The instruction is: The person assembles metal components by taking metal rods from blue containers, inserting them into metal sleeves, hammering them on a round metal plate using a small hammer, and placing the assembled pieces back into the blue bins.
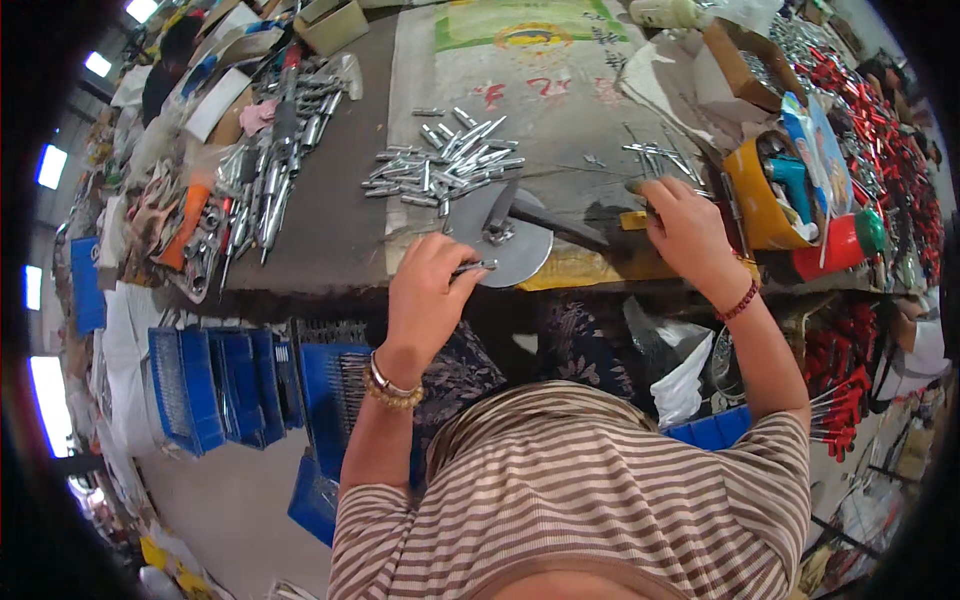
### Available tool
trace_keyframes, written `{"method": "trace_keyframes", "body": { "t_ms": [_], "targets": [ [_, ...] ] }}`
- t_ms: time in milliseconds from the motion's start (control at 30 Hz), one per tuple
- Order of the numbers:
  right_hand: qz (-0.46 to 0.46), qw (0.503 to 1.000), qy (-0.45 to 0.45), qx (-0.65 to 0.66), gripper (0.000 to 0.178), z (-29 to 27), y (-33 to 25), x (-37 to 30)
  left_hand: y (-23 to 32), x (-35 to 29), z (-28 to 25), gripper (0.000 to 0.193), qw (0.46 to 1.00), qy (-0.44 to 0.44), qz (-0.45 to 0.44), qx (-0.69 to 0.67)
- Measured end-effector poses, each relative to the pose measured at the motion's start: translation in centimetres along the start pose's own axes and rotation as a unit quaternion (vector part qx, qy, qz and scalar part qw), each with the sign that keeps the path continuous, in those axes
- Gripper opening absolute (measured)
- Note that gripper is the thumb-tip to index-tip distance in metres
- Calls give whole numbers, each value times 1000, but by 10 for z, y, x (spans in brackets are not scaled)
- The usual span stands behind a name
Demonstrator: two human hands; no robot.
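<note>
My left hand (430, 290) pinches a short, shiny metal cylinder (487, 265) at the near edge of a round grey metal plate (530, 262). On that plate lies a hammer with a dark head (500, 207), its handle (560, 226) pointing right. Beyond it spreads a heap of silver metal cylinders (440, 165). My right hand (692, 235) is at the bench's right side with its fingers curled, next to several thin metal rods (660, 152); what its fingertips hold, if anything, is hidden. A small yellow piece (633, 220) sits beside its thumb.
At the right stand a yellow container (765, 200) with a teal-handled thing in it, a red bottle with a green cap (845, 243) and an open cardboard box (745, 70). Metal tools (270, 170) crowd the bench's left. Blue bins (185, 390) hang below.
</note>
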State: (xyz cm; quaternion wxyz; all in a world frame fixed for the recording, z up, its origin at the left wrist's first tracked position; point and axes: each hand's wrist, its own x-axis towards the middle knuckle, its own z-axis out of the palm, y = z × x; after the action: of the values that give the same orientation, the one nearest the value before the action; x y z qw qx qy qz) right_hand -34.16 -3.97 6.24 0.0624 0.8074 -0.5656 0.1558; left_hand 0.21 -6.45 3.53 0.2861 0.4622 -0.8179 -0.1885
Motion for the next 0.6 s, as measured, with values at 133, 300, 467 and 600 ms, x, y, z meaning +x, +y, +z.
{"method": "trace_keyframes", "body": {
  "t_ms": [133, 300, 467, 600],
  "targets": [
    [95, 934, 119, 323, 25, 10, -60, 15, -1, -2, 0, 16, 999, 0, -21, -27],
    [124, 881, 2, 457, 22, 35, -95, 20, -2, -7, 0, 12, 999, 2, -32, -34],
    [58, 921, 16, 384, 20, 40, -97, 18, -3, -11, 2, 13, 997, 14, -54, -59],
    [24, 963, 3, 269, 16, 40, -100, 20, -1, -6, 2, 13, 996, 18, -70, -47]
  ]
}}
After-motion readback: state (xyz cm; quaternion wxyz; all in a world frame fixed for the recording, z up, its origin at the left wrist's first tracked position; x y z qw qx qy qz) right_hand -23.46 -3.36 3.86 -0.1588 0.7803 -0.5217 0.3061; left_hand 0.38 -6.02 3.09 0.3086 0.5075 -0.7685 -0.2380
